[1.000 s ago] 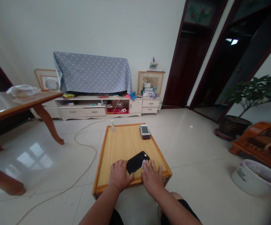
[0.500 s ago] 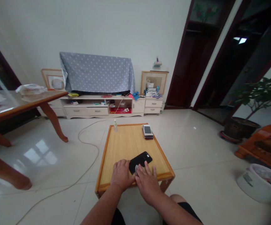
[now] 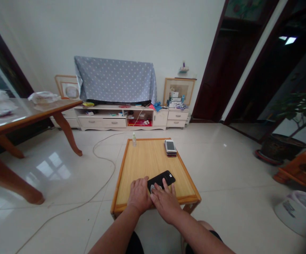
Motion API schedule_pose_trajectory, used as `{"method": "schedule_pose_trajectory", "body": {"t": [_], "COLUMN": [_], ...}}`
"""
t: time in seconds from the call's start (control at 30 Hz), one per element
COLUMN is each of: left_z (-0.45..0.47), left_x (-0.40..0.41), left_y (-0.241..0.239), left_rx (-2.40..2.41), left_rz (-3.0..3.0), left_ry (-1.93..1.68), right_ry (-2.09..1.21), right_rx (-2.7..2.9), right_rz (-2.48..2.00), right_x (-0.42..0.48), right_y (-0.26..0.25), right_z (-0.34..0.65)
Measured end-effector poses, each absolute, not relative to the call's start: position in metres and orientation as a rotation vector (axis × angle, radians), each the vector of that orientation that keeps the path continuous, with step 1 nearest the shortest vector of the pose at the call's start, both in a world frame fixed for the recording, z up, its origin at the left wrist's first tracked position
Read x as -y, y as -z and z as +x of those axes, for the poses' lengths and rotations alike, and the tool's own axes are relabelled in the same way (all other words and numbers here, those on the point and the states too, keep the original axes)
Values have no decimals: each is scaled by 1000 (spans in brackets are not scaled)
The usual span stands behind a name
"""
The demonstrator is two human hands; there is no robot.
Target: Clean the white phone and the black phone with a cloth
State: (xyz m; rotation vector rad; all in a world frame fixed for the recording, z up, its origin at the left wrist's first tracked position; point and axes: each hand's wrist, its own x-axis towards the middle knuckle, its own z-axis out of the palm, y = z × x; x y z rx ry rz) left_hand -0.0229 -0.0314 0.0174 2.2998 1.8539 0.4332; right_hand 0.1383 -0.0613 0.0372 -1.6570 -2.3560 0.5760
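A black phone [image 3: 163, 177] lies face down near the front edge of a small wooden table [image 3: 147, 158]. My left hand [image 3: 139, 194] rests flat beside the phone's left end, fingers touching it. My right hand [image 3: 164, 200] lies over the phone's near end, fingers pressing a small white wipe [image 3: 152, 187] onto it. A stack of phones [image 3: 170, 147] sits at the table's far right corner. A small clear bottle [image 3: 134, 139] stands at the far left edge.
A larger wooden table [image 3: 23, 116] stands at left. A white cable [image 3: 100, 176] trails across the tiled floor. A TV stand [image 3: 116, 118] with a cloth-covered screen lines the wall. A potted plant [image 3: 288, 141] and a white basin [image 3: 298, 211] are at right.
My right hand slid left along the phone with the wipe, from its right end to its near left end. The camera view shifted slightly left and back.
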Motion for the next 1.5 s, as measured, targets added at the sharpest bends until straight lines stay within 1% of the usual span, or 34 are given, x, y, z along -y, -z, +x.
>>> {"method": "schedule_pose_trajectory", "body": {"t": [0.17,0.4,0.63,0.87,1.03,1.17,1.3,1.37,1.5], "left_z": [-23,-26,-25,-26,-23,-23,-22,-22,-22], "left_x": [31,29,29,28,28,29,29,29,29], "left_y": [-17,-11,-8,-7,-8,-7,-9,-12,-18], "left_rx": [-1857,-1837,-1863,-1841,-1889,-1871,-1863,-1852,-1832], "left_rz": [2257,2269,2228,2247,2215,2256,2316,2343,2381], "left_ry": [-464,-488,-565,-566,-559,-584,-598,-568,-507], "right_ry": [-553,-572,-571,-511,-547,-471,-440,-438,-422], "right_rx": [2361,2383,2371,2372,2360,2307,2361,2361,2174], "right_rz": [-1634,-1597,-1631,-1616,-1656,-1725,-1667,-1721,-2017], "right_x": [48,58,35,54,36,28,29,21,0], "right_y": [-41,-38,-41,-29,-30,-27,-22,-21,-20], "right_z": [126,135,121,135,128,124,135,146,164]}}
